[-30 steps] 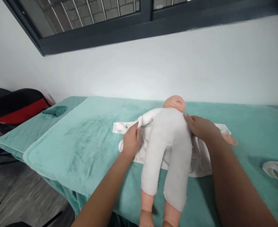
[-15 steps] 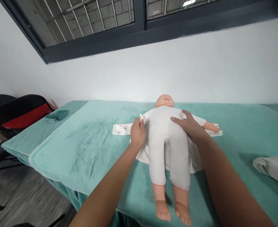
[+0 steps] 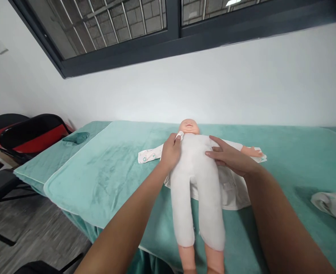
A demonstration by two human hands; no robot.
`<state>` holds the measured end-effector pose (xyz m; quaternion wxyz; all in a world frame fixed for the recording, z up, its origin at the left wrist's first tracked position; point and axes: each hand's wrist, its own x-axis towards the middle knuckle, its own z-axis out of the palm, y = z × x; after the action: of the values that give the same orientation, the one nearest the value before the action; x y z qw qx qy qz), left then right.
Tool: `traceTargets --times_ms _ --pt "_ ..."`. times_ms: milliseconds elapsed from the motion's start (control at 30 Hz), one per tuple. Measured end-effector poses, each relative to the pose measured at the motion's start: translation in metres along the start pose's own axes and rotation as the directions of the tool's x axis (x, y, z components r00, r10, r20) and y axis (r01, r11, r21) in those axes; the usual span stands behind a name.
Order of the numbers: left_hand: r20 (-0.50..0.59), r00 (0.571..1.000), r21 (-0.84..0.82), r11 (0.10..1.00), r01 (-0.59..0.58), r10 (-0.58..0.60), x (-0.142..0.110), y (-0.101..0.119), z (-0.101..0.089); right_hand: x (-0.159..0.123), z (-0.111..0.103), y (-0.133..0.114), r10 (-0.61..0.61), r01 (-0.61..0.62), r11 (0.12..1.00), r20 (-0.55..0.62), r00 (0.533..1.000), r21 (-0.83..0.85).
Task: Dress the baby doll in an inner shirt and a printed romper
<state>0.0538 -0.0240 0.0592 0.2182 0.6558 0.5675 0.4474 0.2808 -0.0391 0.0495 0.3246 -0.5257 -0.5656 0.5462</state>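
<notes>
A baby doll with a white cloth body lies on its back on the teal towel, head toward the wall. Under it is spread an open white printed baby garment. My left hand is closed on the garment's edge at the doll's left shoulder, pinching a small fold of cloth. Flat on the doll's chest rests my right hand, fingers stretched out. The doll's bare arm sticks out to the right over the garment's sleeve.
A rolled white cloth lies at the right edge of the towel-covered table. A small teal cloth sits at the far left corner. Black and red chairs stand left of the table. The wall and a dark window frame are behind.
My left hand has moved up from the doll's side to its shoulder with the garment edge. My right hand slid from the doll's flank onto its chest. The view has shifted slightly.
</notes>
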Motion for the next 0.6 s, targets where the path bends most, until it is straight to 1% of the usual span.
traceTargets --times_ms 67,167,233,367,433,500,600 --pt "0.028 1.0 0.025 1.0 -0.003 0.002 -0.001 0.003 -0.004 0.001 0.0 0.003 -0.011 0.011 1.0 0.059 0.998 0.002" --pt "0.058 0.998 0.085 0.996 -0.039 0.034 -0.004 0.013 -0.008 0.003 0.003 0.005 -0.048 0.036 0.997 0.171 0.984 0.073" --pt "0.084 0.995 0.148 0.987 -0.066 0.054 -0.005 0.021 -0.007 0.005 0.008 0.006 -0.059 0.037 0.993 0.194 0.979 0.115" --pt "0.159 0.982 0.288 0.946 -0.146 0.103 -0.008 0.035 -0.003 0.008 0.019 0.008 -0.036 0.008 0.982 0.144 0.989 0.189" --pt "0.183 0.977 0.327 0.931 -0.163 0.106 -0.014 0.043 -0.005 0.007 0.023 0.007 -0.035 0.004 0.97 0.122 0.992 0.245" --pt "0.199 0.977 0.307 0.942 -0.137 0.078 -0.024 0.053 -0.011 0.005 0.027 0.006 -0.04 0.014 0.967 0.097 0.994 0.255" --pt "0.254 0.967 0.157 0.986 -0.065 0.024 -0.045 0.071 -0.027 0.005 0.028 0.008 -0.062 0.052 0.982 0.052 0.997 0.18"
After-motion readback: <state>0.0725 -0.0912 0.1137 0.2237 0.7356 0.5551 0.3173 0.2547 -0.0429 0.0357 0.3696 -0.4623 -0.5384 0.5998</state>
